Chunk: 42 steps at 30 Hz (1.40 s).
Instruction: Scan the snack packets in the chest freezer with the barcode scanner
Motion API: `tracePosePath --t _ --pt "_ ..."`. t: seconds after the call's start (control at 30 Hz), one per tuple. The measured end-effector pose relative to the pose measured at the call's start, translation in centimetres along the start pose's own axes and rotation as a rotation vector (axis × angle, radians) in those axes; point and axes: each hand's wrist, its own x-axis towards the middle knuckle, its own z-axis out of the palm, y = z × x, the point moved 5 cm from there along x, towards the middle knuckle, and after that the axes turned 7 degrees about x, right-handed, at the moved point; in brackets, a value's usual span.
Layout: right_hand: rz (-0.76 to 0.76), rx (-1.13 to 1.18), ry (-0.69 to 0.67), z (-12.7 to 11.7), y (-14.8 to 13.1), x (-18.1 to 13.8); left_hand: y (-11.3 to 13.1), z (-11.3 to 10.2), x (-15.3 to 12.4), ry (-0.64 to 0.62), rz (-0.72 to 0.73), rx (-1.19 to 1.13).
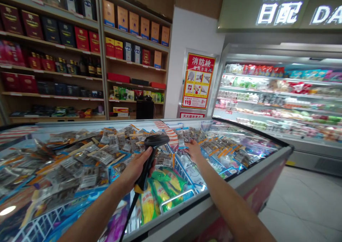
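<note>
My left hand (135,169) is wrapped round the grip of a black barcode scanner (152,153), whose head points over the chest freezer (256,170) and whose cable hangs down toward the freezer's front rim. My right hand (192,150) reaches farther in and lies on the clear packets (184,137) at the middle of the freezer, fingers curled on one packet's lower edge. Grey packets with orange and blue edges (88,156) fill the freezer's left part. Yellow-green bags (160,190) lie just below the scanner.
Wooden shelves with boxed goods (80,39) stand behind the freezer. A red fire-hose poster (198,81) hangs on the white pillar. An open refrigerated wall case (280,103) runs along the right. Tiled floor (307,202) lies at the lower right.
</note>
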Motion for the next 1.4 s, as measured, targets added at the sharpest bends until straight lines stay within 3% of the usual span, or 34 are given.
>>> tracePosePath --t 0.53,1.17,1.27,1.4 --pt "-0.091 -0.081 0.011 0.0 -0.2 0.0 0.0 0.6 -0.4 -0.096 -0.084 -0.115" --pt "-0.160 -0.021 -0.055 1.6 -0.8 -0.9 -0.3 0.6 -0.4 -0.083 -0.138 -0.157" --pt "-0.183 -0.171 -0.035 1.2 -1.0 -0.9 -0.3 0.4 -0.3 -0.050 -0.134 -0.141" --pt "-0.339 -0.829 0.044 0.5 -2.9 -1.5 -0.4 0.0 -0.1 -0.006 -0.140 -0.128"
